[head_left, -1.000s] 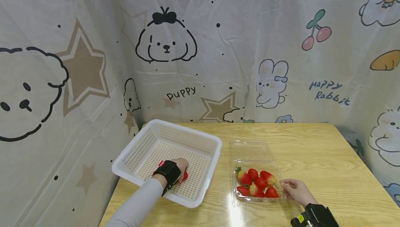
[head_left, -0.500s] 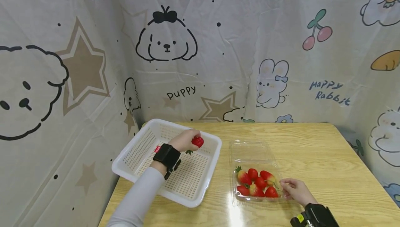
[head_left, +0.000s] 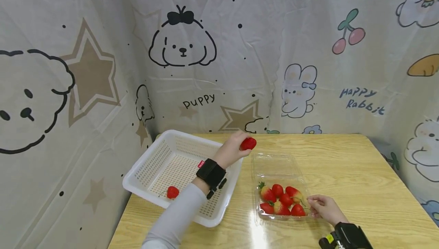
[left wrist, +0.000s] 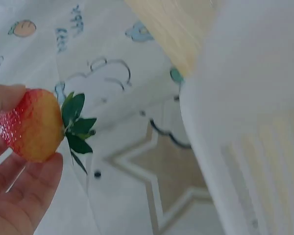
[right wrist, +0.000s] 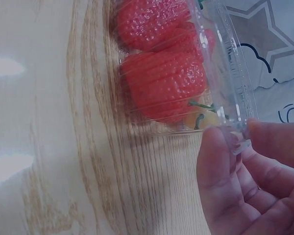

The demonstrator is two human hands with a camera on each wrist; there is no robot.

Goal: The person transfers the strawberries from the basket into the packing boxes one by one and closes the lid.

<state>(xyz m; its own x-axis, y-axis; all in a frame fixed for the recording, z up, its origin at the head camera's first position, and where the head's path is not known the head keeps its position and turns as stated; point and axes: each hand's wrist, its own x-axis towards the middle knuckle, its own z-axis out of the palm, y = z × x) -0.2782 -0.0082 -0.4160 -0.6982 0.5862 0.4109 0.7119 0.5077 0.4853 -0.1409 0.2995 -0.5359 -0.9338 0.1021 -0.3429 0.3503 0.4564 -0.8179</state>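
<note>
My left hand holds a red strawberry above the right rim of the white basket. In the left wrist view the strawberry has a yellowish end and green leaves, gripped between thumb and fingers. My right hand pinches the right edge of a clear plastic clamshell box, whose lid lies folded back. Several red and yellowish strawberries fill the box. The right wrist view shows thumb and finger on the rim corner, close beside the strawberries.
One red strawberry lies inside the basket near its front left wall. Both containers stand on a wooden table, the basket left of the box. A printed curtain hangs behind and at the sides.
My left hand has lifted a strawberry from the basket and carried it right to above the rim. The strawberry left in the basket has come into sight. My right hand stays put.
</note>
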